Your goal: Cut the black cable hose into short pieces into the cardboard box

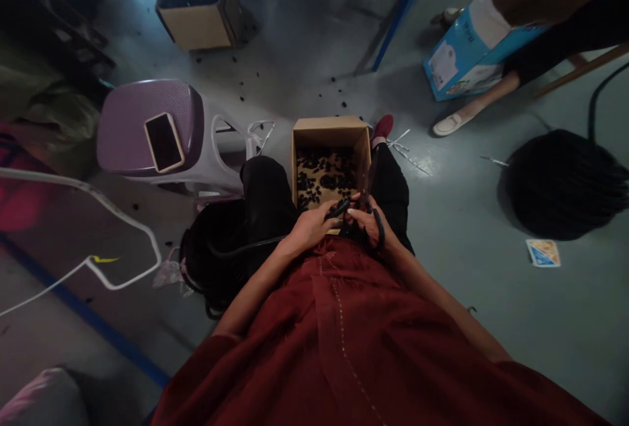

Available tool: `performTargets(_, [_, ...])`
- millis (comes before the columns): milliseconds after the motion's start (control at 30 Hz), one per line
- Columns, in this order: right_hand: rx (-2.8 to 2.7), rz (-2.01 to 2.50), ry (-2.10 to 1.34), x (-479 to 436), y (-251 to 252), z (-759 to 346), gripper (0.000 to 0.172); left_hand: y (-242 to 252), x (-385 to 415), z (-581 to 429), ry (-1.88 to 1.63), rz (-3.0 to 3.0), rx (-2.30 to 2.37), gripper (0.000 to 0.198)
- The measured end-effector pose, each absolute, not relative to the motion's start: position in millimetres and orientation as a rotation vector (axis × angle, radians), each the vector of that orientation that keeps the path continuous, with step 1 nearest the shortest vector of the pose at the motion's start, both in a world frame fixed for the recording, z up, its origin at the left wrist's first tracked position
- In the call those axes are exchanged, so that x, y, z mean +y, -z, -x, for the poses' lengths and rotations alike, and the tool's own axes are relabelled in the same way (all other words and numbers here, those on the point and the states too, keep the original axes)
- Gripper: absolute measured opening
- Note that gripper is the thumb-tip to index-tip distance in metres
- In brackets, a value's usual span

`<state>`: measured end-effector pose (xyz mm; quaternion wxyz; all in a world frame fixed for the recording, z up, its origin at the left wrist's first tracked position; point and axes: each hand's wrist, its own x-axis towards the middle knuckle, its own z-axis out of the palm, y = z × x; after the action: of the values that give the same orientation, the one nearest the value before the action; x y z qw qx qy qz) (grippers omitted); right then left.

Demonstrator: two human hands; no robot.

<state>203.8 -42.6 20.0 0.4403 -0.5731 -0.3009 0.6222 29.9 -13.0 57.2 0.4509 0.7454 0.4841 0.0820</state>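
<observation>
My left hand (310, 226) is closed around the end of a black cord or tube (337, 210) above my lap. Its length (255, 244) trails left over my thigh to a black coil (209, 265). In my right hand (366, 219) are scissors (379, 228) with dark handle loops, their blades pointing away from me and partly lost in shadow. Both hands are close together at the near edge of an open cardboard box (331, 123) between my legs. Many short black cut pieces (337, 181) lie scattered on the box's bottom.
A purple-topped stool (147, 101) at left carries a phone (164, 142). Another carton (196, 25) holds dark material. On the right are a blue carton (455, 65), a seated person's foot (448, 126) and a large black coil (565, 183). Small black pieces dot the floor.
</observation>
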Motion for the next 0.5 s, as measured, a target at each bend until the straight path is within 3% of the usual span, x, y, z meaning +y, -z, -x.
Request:
performTargets(133, [-0.741,1.384,-1.499,-41.9,-26.9,-201.0,0.043,-62.7,-14.2,-35.8,-0.057,-1.817,1.22,0.04])
performTargets(267, [-0.695,1.364,-1.465,-36.2,-23.4,-207.2,0.041,-65.3,-13.7,-28.5,-0.102,-1.836,1.153,0.033])
performTargets(500, [-0.53,1.341,-1.351,-15.3,-23.2,-219.3,0.044,-71.4,-9.5,-10.9,-0.157,-1.806,1.174,0.038])
